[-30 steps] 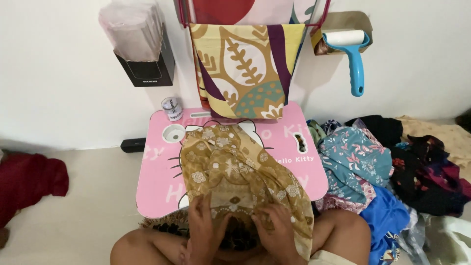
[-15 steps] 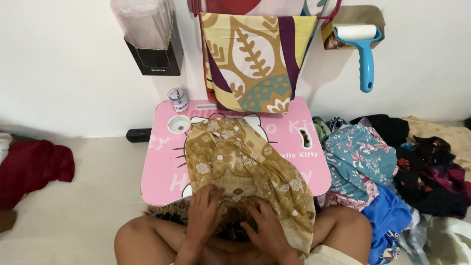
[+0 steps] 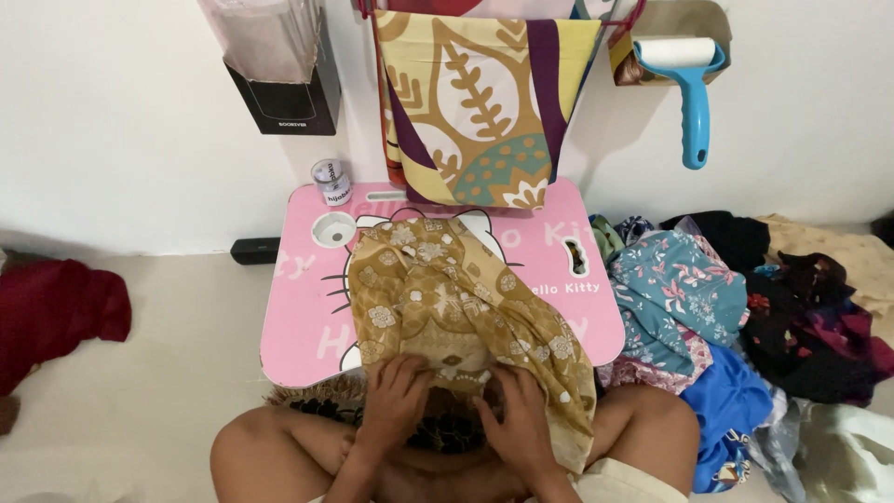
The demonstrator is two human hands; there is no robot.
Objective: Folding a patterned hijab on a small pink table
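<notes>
White wall [image 3: 112, 140] at the back, pale floor [image 3: 158, 373] below. On the floor, a pink plastic lap table with a cartoon cat face [image 3: 307, 326], right over bare knees. To the right, a big heap of mixed coloured clothes [image 3: 745, 307]. To the left, a dark red cloth lump [image 3: 56, 312]. Up on the wall, a hanging yellow, brown and purple leaf-print cloth [image 3: 475, 102], its bottom down at the table's far edge.

Down the middle of the table, a mustard-brown cloth with small white flowers [image 3: 438, 289], bunched and wrinkled, right side falling off onto a leg. At its near edge, left hand [image 3: 396, 396] and right hand [image 3: 515, 414], close together, fingers curled down and gripping the cloth.

Higher up, a black wall box with clear plastic sheets [image 3: 279, 79] and a blue lint roller [image 3: 691, 84]. At the table's far left corner, a small clear round jar [image 3: 330, 180].

With a hard pull toward the knees, likely to slide right off the smooth table. Might bump the little jar on the way and tip it over. Might also end up lumpy, with so many wrinkles under the fingers.
</notes>
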